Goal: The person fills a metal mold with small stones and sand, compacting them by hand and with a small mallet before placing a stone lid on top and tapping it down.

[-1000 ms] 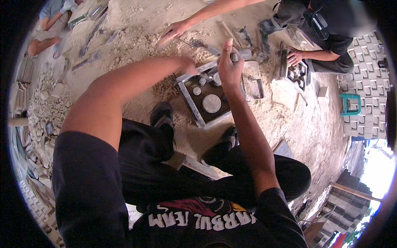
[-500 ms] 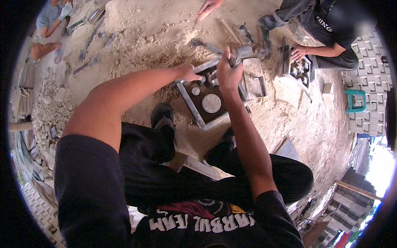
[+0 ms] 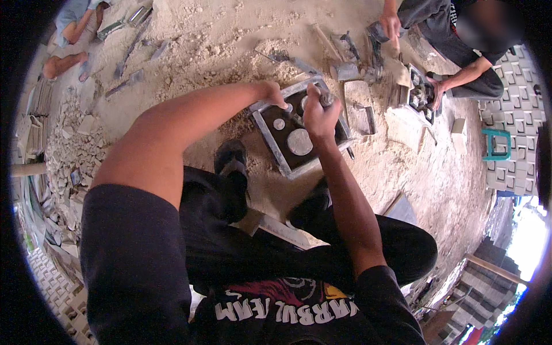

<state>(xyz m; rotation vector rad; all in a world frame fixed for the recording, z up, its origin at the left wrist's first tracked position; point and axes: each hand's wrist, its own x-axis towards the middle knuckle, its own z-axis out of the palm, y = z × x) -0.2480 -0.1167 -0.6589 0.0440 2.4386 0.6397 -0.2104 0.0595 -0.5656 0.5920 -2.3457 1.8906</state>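
Note:
A square metal moulding frame (image 3: 269,142) filled with dark packed sand lies on the ground before me. Set in the sand are a large pale disc (image 3: 299,142) and a smaller one (image 3: 279,123). My left hand (image 3: 271,93) is closed at the frame's far left part, its thumb down by a small grey piece; what it grips is mostly hidden. Over the frame's right half, my right hand (image 3: 321,119) is wrapped round a short tool (image 3: 326,99) with a rounded, dark end. Its lower end is hidden behind the fist.
Hammers (image 3: 345,71) and tools lie beyond the frame, a rectangular metal piece (image 3: 363,118) to its right. A co-worker's hand (image 3: 438,95) is at another frame (image 3: 422,98). Loose soil (image 3: 201,52) spreads at the far side. A green stool (image 3: 496,144) stands right.
My right fist has come lower over the sand with its tool. The co-worker's hand at the top has moved right, and their other hand has shifted to the far side of their frame.

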